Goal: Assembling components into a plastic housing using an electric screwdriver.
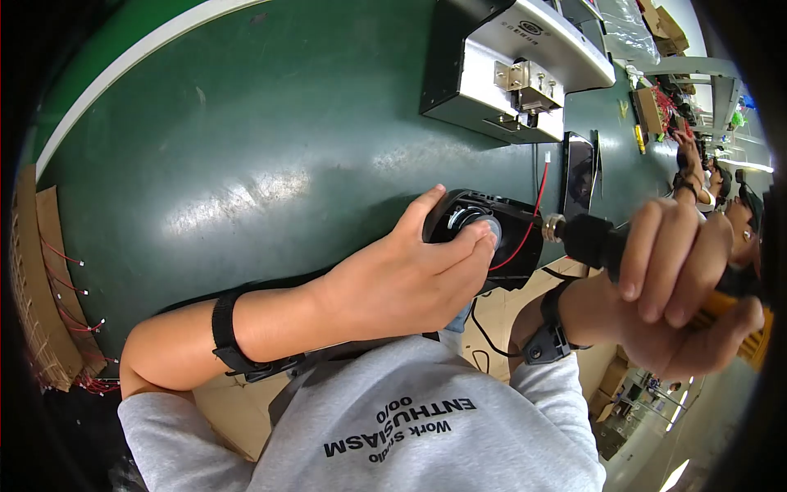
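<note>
Across the whole scene a dark green desk (270,148) is spread, its pale edge curving along the far left. At the far side of the desk, right of centre, a grey metal machine (500,74) with a black body is set, and a small brass-coloured block (529,82) is mounted on its front. Just right of the machine a dark flat phone (579,172) is laid on the desk. At the left rim, sheets of cardboard (41,287) are stacked, with thin red wires (78,324) lying over them.

At the near edge of the desk, in the middle, a black box (508,238) with a round grey knob on top is held down by the left hand (402,283): the palm is laid beside it, the thumb is pressed along its far edge, and the fingers are curled over the knob. A red wire (529,221) is looped across the top of the box toward the far side.

To the right, a power screwdriver (594,242) with a black barrel and an orange-yellow grip is clenched in the right hand (680,287), all fingers wrapped fully round it. Its metal tip is pointed left and is brought against the right end of the box. Black wristbands are worn on both wrists.
</note>
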Available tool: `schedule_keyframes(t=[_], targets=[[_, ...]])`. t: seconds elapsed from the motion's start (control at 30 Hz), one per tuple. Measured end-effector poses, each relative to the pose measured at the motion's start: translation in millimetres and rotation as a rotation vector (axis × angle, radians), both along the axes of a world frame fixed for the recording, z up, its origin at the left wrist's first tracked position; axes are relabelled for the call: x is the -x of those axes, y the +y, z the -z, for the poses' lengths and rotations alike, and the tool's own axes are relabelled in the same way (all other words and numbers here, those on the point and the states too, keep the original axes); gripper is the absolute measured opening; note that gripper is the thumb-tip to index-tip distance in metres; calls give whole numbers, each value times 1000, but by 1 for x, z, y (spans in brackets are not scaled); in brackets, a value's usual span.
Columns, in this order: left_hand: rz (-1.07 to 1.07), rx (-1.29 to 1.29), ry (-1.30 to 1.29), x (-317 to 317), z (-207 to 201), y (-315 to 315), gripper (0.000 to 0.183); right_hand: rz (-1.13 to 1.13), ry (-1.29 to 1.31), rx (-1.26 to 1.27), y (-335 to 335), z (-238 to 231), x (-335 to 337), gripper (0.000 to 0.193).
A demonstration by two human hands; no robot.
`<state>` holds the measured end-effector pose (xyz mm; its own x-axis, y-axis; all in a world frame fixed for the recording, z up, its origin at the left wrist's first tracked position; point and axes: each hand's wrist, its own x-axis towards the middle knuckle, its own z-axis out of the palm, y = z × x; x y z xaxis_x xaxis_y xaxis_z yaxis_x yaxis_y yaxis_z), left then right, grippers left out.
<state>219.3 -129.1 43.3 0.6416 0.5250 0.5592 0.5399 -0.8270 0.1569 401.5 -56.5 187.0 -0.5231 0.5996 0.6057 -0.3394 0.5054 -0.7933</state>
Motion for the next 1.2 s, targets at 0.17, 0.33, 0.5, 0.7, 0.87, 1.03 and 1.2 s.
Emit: schedule_keyframes(t=[0.17,0.33,0.5,0.7,0.87,1.03,1.2], targets=[[9,22,13,1,0,0,24,60,16,50,-14,0,-4,33],[14,31,-1,1,-1,0,25,127,71,69,-18,8,5,33],[7,41,6,-1,0,0,24,114,39,73,-16,13,5,32],[-4,9,-6,0,0,-1,23,92,-77,71,-12,20,7,30],[10,33,-8,-1,1,-1,24,61,-41,88,-9,32,9,30],[-9,18,-13,-2,1,0,24,58,-92,86,-7,33,7,29],[-4,19,-14,-1,1,0,25,58,-95,90,-7,34,8,28]])
